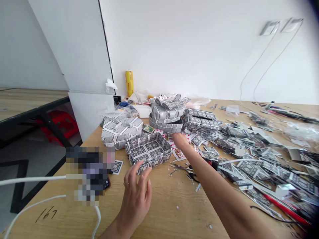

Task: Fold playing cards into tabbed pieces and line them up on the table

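Note:
An open rectangular box made of patterned playing cards stands on the wooden table. My left hand hovers just in front of its near edge, fingers spread and holding nothing. Stretched forward, my right hand is at the scattered cards beside the round card basket; its fingertips are hard to make out, and so is anything between them. A lidded heart-shaped card box sits to the left. Behind the right hand is another rectangular card box with a slot in its top.
Scissors lie under my right forearm. Piles of cards and strips cover the right side. A yellow roll stands at the back. A phone and white cables are at the left, near a blurred patch.

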The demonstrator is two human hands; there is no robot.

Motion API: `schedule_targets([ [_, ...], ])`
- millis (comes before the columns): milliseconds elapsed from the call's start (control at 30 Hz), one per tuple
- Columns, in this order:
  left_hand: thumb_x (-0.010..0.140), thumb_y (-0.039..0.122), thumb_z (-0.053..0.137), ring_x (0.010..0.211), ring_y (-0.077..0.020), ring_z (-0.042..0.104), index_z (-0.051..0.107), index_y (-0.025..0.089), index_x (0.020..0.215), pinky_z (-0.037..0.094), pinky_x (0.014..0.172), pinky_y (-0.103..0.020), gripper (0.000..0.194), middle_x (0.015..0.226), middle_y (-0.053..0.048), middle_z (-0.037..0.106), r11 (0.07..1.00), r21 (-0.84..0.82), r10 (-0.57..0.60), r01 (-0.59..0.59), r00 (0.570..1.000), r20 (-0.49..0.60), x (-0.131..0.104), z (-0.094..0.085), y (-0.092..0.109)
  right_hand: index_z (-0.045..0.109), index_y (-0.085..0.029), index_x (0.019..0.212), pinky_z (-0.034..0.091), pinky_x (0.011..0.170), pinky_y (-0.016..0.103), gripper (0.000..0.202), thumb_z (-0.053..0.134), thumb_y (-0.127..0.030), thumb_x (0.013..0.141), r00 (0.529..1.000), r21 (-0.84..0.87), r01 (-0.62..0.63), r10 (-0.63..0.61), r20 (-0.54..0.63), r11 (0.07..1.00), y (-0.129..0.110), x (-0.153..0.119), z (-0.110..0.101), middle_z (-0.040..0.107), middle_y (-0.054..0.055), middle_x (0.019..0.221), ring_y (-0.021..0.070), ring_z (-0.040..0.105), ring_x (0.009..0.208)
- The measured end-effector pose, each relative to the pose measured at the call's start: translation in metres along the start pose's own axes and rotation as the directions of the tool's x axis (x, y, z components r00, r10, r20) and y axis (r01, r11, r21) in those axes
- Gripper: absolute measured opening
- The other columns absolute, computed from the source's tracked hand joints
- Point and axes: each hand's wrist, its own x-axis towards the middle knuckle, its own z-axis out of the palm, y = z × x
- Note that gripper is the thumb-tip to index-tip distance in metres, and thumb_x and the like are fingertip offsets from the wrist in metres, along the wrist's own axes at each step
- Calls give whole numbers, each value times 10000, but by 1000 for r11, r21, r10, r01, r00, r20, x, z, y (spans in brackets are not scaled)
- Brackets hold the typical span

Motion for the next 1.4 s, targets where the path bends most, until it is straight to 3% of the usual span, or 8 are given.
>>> schedule_targets([
  [200,876,113,505,1246,-230,474,501,234,1229,436,1023,-441,373,1296,-118,504,931,-325,-152,165,986,66,-8,1,-4,553,-171,1263,463,893,417,355,350,-300,1003,983,316,-32,87,-163,948,3,-36,-28,632,156,1180,252,591,1072],
  [300,906,200,508,1235,-208,510,518,246,1209,435,1042,-418,307,1282,-97,547,694,-628,-304,352,934,188,-5,-5,-4,563,-199,1273,502,788,308,409,341,-401,995,990,524,79,-4,-142,848,-3,-77,-40,677,96,1131,202,634,975],
  [333,911,240,514,1230,-208,523,519,240,1218,439,1043,-408,307,1286,-98,559,557,-712,-359,428,897,258,-3,-7,-3,591,-207,1242,510,749,278,424,368,-453,978,992,625,120,-69,-106,771,-7,-93,-41,693,75,1085,178,644,919],
  [433,899,358,548,1198,-223,563,522,214,1271,462,1023,-389,400,1290,-110,595,142,-799,-424,585,765,485,4,-14,-2,677,-179,1087,502,709,263,392,591,-489,864,952,978,-50,-287,108,204,-24,-133,-35,700,73,968,144,614,803],
  [567,851,420,612,1031,-228,641,623,181,1198,546,874,-361,422,1168,-112,674,-103,-759,-430,643,659,617,8,-16,-1,702,-198,1003,484,690,244,314,664,-452,821,898,971,-240,-375,229,18,-43,-159,-21,673,37,895,122,569,782],
  [767,739,379,741,843,-168,629,703,160,989,545,670,-258,335,988,-86,715,-147,-672,-472,725,546,692,12,-16,0,690,-182,928,496,646,251,325,647,-484,818,919,983,-164,-348,184,85,-50,-162,-20,610,12,805,115,516,690],
  [1100,759,387,729,765,-131,612,674,190,1091,497,658,-228,390,933,-59,713,-223,-640,-303,735,572,762,10,-13,-1,660,-167,851,404,454,192,346,609,-508,835,944,987,-113,-298,142,112,-56,-169,-1,570,2,689,100,475,584],
  [1400,753,408,722,718,-130,587,731,176,975,489,604,-210,321,842,-40,703,-46,-637,-396,769,572,719,12,-15,-6,620,-164,775,461,505,206,434,489,-563,886,933,983,-106,-327,149,147,-58,-171,-8,507,-2,662,110,465,605],
])
